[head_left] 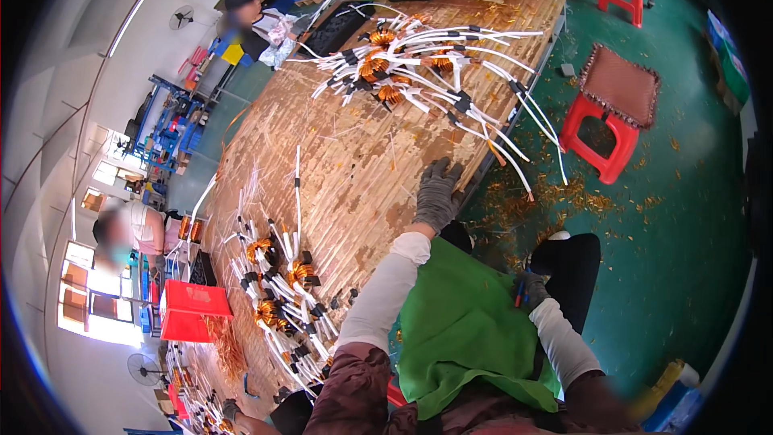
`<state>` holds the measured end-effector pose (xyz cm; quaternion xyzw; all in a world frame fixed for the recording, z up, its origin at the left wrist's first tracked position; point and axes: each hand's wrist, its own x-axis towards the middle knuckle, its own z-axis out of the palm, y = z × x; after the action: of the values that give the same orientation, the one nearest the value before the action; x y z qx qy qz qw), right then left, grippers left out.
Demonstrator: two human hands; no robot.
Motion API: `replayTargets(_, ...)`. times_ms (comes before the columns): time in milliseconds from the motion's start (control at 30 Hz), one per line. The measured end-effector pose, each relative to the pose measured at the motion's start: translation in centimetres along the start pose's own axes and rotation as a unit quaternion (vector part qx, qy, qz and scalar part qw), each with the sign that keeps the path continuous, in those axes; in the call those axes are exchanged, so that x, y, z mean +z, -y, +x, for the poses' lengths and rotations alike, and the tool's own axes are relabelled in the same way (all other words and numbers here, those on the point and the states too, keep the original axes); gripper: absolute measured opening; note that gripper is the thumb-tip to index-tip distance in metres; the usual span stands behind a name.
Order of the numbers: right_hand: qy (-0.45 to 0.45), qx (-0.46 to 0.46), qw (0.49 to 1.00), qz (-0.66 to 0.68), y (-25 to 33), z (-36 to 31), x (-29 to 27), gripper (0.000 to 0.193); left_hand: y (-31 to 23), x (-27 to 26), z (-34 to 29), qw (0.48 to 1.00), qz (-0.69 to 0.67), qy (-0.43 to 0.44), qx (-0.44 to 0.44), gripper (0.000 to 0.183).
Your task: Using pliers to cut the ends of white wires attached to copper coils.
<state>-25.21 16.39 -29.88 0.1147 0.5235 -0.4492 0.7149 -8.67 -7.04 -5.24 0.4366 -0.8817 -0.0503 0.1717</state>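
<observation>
My left hand [439, 192], in a grey glove, lies flat on the wooden table [354, 169] near its edge, fingers stretched out and holding nothing. In my right hand [533, 292], also gloved, is a small hand tool [520, 290] with red and blue on it. That hand is low beside my green apron [459, 322], off the table; its exact kind of tool is too small to tell. Beyond my left hand lies a pile of copper-wound ring coils [374, 66] with white-sleeved leads, some reaching past the table edge. More such coils [270, 312] lie to the left.
A red bin [196, 312] stands at the left beside copper wire strands [224, 350]. Red stools [600, 141] stand on the green floor at right, among copper scraps [555, 201]. Co-workers are at the far side; a co-worker's gloved hand [232, 409] shows at lower left.
</observation>
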Motion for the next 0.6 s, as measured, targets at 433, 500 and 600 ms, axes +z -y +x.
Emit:
replayTargets(433, -0.008, -0.012, 1.0, -0.023, 0.1, 0.2, 0.0, 0.015, -1.0, 0.0, -0.6, 0.999, 0.034, 0.007, -0.013, 0.055)
replayTargets(500, -0.008, -0.022, 0.999, -0.029, -0.1, 0.8, -0.7, 0.015, -1.3, -0.1, -0.8, 1.0, 0.024, 0.009, -0.01, 0.055)
replayTargets(600, 0.018, -0.043, 0.999, -0.015, -0.2, 0.8, -0.7, 0.014, -1.5, -0.1, -1.4, 1.0, 0.014, 0.014, -0.007, 0.053)
